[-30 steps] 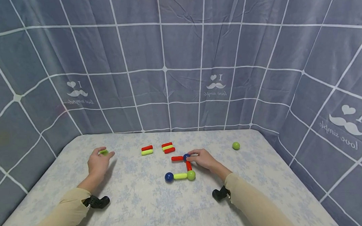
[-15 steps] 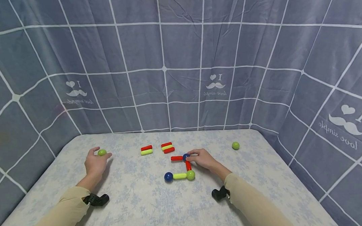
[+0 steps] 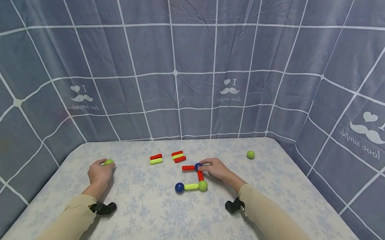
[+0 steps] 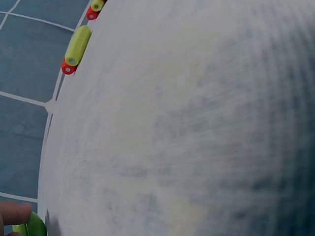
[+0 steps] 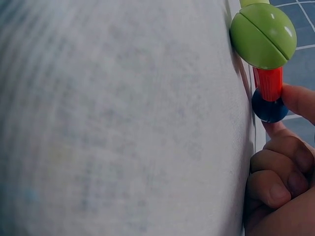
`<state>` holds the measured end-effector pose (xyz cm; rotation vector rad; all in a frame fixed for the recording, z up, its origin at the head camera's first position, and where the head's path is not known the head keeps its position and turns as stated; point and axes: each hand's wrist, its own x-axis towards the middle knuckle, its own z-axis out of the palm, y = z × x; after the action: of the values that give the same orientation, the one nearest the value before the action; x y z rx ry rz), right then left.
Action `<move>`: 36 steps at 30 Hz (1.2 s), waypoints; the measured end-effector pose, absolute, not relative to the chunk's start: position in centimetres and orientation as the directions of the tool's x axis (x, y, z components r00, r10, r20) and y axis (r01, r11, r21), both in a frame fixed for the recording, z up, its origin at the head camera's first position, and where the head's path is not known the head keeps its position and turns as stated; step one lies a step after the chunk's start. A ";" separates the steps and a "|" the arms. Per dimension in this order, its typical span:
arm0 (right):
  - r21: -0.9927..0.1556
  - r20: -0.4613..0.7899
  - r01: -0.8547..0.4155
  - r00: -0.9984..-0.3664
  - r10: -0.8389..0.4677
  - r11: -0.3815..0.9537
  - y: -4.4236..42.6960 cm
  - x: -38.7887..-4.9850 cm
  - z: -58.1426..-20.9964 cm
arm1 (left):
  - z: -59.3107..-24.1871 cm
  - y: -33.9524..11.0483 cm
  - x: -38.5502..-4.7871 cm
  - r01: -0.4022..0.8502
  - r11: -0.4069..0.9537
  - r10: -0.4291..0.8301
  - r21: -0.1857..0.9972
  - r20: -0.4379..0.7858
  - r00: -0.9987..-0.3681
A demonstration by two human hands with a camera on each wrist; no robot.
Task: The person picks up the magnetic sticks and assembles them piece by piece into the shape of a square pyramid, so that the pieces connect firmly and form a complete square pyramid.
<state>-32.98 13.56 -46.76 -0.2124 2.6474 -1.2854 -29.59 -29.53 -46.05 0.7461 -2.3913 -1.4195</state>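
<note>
At the table's left, my left hand (image 3: 98, 172) grips a green ball (image 3: 108, 162), thumb and fingers about it; the left wrist view catches only a fingertip at the green ball's edge. My right hand (image 3: 215, 169) pinches a blue ball (image 5: 270, 109) between thumb and index finger, its other fingers curled. That ball joins two red rods, one pointing left (image 3: 188, 167) and one running toward me (image 5: 268, 83) to a green ball (image 3: 203, 185). From there a yellow-green rod (image 3: 191, 187) leads left to another blue ball (image 3: 179, 187).
Behind the joined pieces lie a red and yellow-green rod pair (image 3: 156, 159) and a group of three rods (image 3: 178, 156). A loose green ball (image 3: 250, 154) sits at the right. The patterned table (image 3: 158, 221) meets a grey-blue curtain (image 3: 198, 94) at the back.
My left hand has shifted slightly left and its fingers, spread wider around the green ball half a second ago, have drawn in on it. The right hand and the joined pieces stay put.
</note>
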 end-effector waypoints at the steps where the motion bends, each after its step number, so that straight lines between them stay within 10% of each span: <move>1: -0.788 -0.108 -0.046 -0.972 -0.211 0.614 13.6 -33.0 -46.8 | -46.0 -29.5 -29.6 -0.298 0.392 -0.552 0.870 -0.036 -0.833; 36: -0.790 -0.114 -0.041 -0.971 -0.212 0.612 13.5 -33.1 -46.8 | -45.1 -23.1 -29.1 -0.178 0.453 -0.365 0.873 0.000 -0.931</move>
<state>-33.07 13.52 -46.76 -0.2093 2.6409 -1.2858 -29.05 -23.06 -45.11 0.4754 -2.5134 -1.4766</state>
